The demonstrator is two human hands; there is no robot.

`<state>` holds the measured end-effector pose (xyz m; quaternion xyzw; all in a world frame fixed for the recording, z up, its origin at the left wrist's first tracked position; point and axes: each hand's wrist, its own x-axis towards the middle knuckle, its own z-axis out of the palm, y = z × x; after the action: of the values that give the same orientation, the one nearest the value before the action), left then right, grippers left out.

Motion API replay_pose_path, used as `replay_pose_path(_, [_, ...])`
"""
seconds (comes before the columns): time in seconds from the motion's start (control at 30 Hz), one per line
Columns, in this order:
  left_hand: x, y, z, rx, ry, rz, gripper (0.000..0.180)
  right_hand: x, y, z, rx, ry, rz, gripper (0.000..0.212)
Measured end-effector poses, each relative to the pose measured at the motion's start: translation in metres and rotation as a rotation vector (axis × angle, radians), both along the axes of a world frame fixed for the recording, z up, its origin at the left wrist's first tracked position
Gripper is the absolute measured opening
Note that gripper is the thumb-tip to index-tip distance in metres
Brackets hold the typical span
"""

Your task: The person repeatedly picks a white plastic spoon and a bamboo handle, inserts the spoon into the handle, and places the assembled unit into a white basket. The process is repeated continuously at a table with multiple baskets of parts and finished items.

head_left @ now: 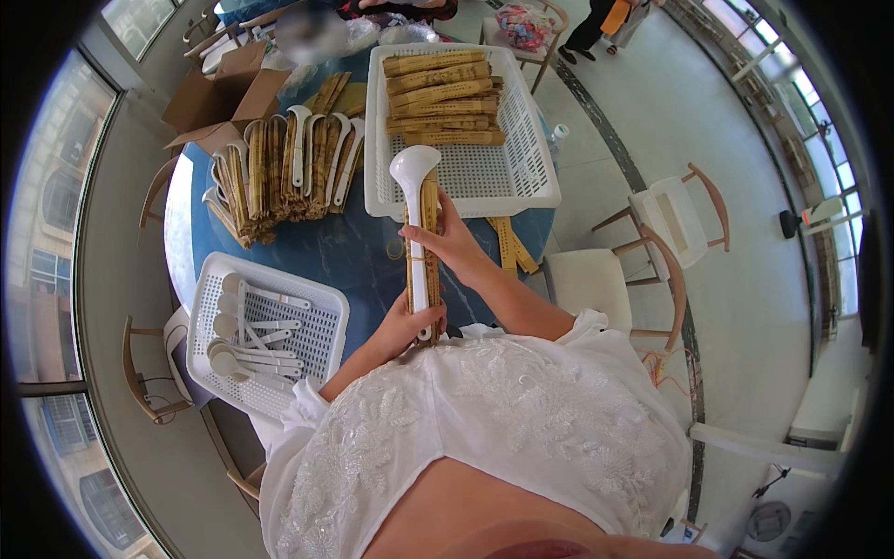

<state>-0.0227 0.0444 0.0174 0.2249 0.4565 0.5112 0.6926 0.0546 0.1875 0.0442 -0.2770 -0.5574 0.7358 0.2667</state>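
In front of my chest I hold a white ladle [416, 191] upright, bowl at the top, against a bundle of long, slim yellow packets [429, 210] that look like sleeved chopsticks. My left hand [410, 324] is closed round the lower end of both. Higher up, my right hand [447, 244] grips them from the right, its thumb across the ladle's handle. A thin band seems to cross the handle between my hands. Just left of my right hand, a loose rubber band [396, 250] lies on the blue table [340, 250].
Beyond my hands stands a white basket [542, 191] with stacked yellow bundles. Another white basket [340, 312] at left holds several white ladles. Bundles with ladles [289, 168] are piled at far left, beside an open cardboard box [228, 93]. Chairs [587, 279] stand right of the table.
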Motion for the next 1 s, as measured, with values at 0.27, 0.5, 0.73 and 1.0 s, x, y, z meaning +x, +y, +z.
replay_pose_path(0.27, [-0.009,-0.009,-0.012,0.038,0.109,0.079,0.044,-0.020,-0.018,-0.006,-0.100,0.001,0.066,0.049])
replay_pose_path(0.5, [-0.008,-0.016,-0.016,0.047,0.186,0.218,0.057,-0.032,-0.015,-0.007,-0.087,0.040,0.082,0.052])
replay_pose_path(0.73, [-0.078,-0.002,-0.013,0.101,0.316,0.416,0.047,-0.022,-0.004,-0.016,-0.007,-0.010,0.109,0.059])
replay_pose_path(1.0, [-0.253,0.055,-0.001,-0.205,0.899,0.516,0.045,0.019,-0.005,-0.063,-0.173,-0.179,0.124,0.035])
